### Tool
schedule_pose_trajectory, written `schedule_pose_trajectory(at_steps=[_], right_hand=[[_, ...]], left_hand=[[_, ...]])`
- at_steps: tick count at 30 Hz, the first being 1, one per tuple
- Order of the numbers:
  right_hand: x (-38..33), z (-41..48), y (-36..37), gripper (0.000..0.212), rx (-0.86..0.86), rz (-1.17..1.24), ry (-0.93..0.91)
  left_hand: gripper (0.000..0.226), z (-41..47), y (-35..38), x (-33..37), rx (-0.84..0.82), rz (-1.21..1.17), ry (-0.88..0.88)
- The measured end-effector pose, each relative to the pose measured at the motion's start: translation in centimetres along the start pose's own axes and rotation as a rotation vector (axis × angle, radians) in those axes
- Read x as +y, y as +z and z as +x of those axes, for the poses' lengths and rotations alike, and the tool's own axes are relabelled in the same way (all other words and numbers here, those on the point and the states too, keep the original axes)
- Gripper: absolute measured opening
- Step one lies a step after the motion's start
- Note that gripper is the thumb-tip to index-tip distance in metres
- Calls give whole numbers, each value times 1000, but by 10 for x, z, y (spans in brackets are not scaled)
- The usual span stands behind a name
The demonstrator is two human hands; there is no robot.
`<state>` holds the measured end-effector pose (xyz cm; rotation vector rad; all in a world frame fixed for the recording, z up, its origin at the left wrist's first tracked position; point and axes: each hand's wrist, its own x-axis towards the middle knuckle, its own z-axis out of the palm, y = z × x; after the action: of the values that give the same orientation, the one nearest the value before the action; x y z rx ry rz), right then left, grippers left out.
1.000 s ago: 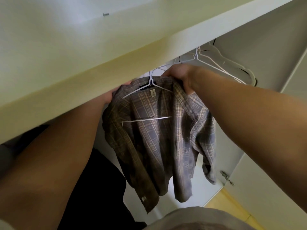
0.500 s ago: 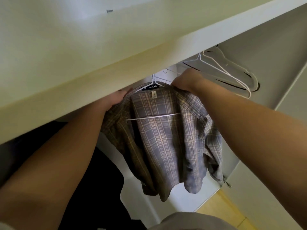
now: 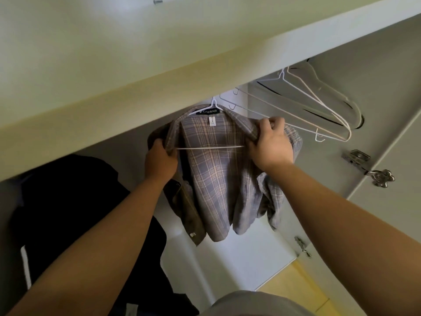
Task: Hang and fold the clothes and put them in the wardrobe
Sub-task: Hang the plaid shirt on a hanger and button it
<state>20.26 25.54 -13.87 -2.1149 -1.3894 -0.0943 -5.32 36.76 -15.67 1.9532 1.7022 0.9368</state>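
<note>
A grey and brown plaid shirt (image 3: pixel 216 179) hangs on a white wire hanger (image 3: pixel 210 148) inside the wardrobe, its collar label facing me. The hanger's hook goes up behind the wardrobe's top board, so where it rests is hidden. My left hand (image 3: pixel 160 159) grips the shirt's left shoulder. My right hand (image 3: pixel 271 144) pinches the right side of the collar and shoulder. The shirt's front hangs open and its sleeves droop below.
Several empty wire hangers (image 3: pixel 319 106) hang to the right of the shirt. A dark garment (image 3: pixel 68 213) hangs at the left. The open wardrobe door (image 3: pixel 387 190) with metal hinges (image 3: pixel 369 169) stands at the right. The top board (image 3: pixel 159 53) overhangs.
The shirt has dropped lower and farther into the wardrobe. Both hands have shifted from the hanger's top down onto the shirt's shoulders, and the collar label now shows.
</note>
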Motion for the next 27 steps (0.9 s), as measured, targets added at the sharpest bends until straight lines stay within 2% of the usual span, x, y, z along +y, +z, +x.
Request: schedule_pose_trajectory(at_steps=[1,3,5,7,9,12,14,16,18,22,24,27], right_hand=[[2,-3,4,43,22,13,5],[7,-9,11,38,17,10,29],[13,-16,19,40,-16,-52,35],[18,-24,26,44,5,-71,44],[21,-33,32,42,84,25,97],[29,-45,44,31,177,269,220],[35,-50,49,26,108,463,369],[35,-53,51,22,5,650,540],[37,-56,56,24,-44,729,630],[38,-68,63,24,-146,715,567],[39,-72,64,28,-254,656,488],[40,-78,68,20,-368,565,434]], left_hand=[[8,-1,2,-2,-7,15,-35],[21,-3,6,-7,-40,7,-103],[32,-5,9,-12,-113,-38,-168],[29,-9,14,-19,-172,-103,-198],[26,-15,22,-28,-170,-235,-261],[47,-27,32,-38,-166,-449,-424],[53,-32,40,-44,-202,-527,-519],[36,-36,47,-49,-225,-529,-552],[18,-42,54,-52,-197,-534,-556],[35,-54,62,-53,-179,-550,-533],[36,-61,65,-50,-177,-560,-516],[37,-70,68,-47,-195,-502,-445]])
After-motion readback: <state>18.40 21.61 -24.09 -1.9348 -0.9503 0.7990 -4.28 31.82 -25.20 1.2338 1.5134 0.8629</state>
